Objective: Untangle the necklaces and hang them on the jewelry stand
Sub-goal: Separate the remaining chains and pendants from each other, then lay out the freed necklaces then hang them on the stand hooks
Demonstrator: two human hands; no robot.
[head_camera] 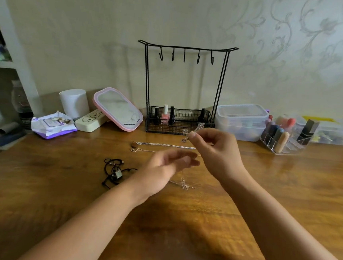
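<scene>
A person's two bare forearms reach over a wooden counter [179, 223] as the untangling goes on. Nearest, just below the left hand [167, 166], a fine silver chain with a small pendant [184, 185] lies on the wood; the left fingers [186, 161] are blurred, loosely spread and apparently holding nothing, though a thin strand may pass among them. Off to their left sits a bundle of black cord necklace [114, 171]. Just beyond the left fingers a thicker silver chain [165, 145] lies flat, its long axis running left to right, a brown stone at its left end. Above it, the right hand [216, 152] pinches a silver pendant necklace [193, 130] between thumb and forefinger, lifted clear of the counter. The black wire jewelry stand [182, 89] rises directly beyond those fingers, its five hooks bare, so the right hand appears nearer to them for hanging.
</scene>
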